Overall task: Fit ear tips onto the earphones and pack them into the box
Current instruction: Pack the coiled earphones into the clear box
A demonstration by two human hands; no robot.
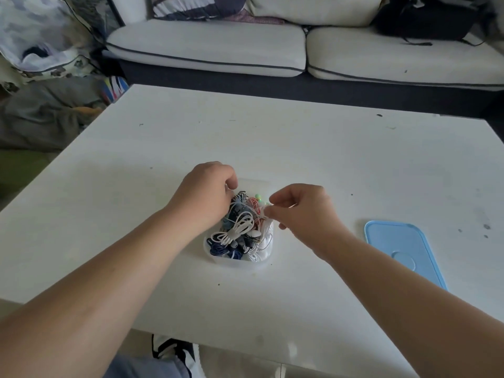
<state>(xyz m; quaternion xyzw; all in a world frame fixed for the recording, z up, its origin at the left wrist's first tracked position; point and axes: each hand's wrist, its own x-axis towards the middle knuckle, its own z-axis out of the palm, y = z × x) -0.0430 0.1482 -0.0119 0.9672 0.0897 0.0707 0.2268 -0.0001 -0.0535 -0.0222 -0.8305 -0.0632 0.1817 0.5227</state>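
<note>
Earphones (pixel 240 227) heaped in box (pixel 237 261) | left hand (pixel 207 192) curled over them, grasp hidden | right hand (pixel 300 211) pinches white cable (pixel 266 226)

The table (pixel 327 148) filling the middle of the frame has a smooth, matt white top flecked with small dark marks. The box (pixel 234 264) at centre is frosted, translucent plastic; the cords (pixel 237 227) inside look smooth and rubbery, white ones faintly glossy. At lower right, the lid (pixel 403 246) is smooth pale-blue plastic with a soft sheen. Along the top, the sofa cushions (pixel 207 45) are off-white cloth with dark piping
</note>
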